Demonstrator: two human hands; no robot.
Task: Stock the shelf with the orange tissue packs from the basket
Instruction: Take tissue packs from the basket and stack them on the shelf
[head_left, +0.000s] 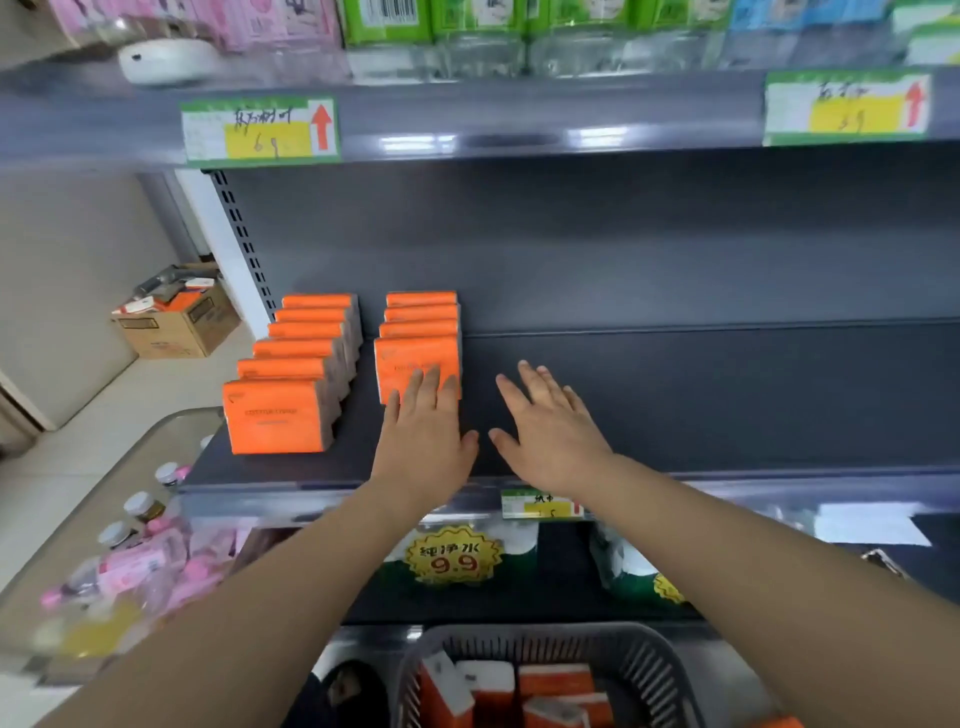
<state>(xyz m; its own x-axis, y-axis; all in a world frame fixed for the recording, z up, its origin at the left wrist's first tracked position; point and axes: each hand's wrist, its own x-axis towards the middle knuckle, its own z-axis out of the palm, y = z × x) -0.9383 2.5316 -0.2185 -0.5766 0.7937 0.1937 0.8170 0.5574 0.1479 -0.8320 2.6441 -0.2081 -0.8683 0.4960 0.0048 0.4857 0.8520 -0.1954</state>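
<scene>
Two rows of orange tissue packs stand upright on the dark grey shelf. The left row holds several packs, and so does the shorter right row. My left hand is flat, its straight fingertips touching the front pack of the right row. My right hand hovers open over the bare shelf just right of that row, holding nothing. Below, at the bottom edge, a grey plastic basket holds more orange and white tissue packs.
The shelf above carries pink and green packages and price tags. A lower shelf holds green goods behind a yellow 9.9 sign. Left of the shelf are pink bottles and a cardboard box on the floor.
</scene>
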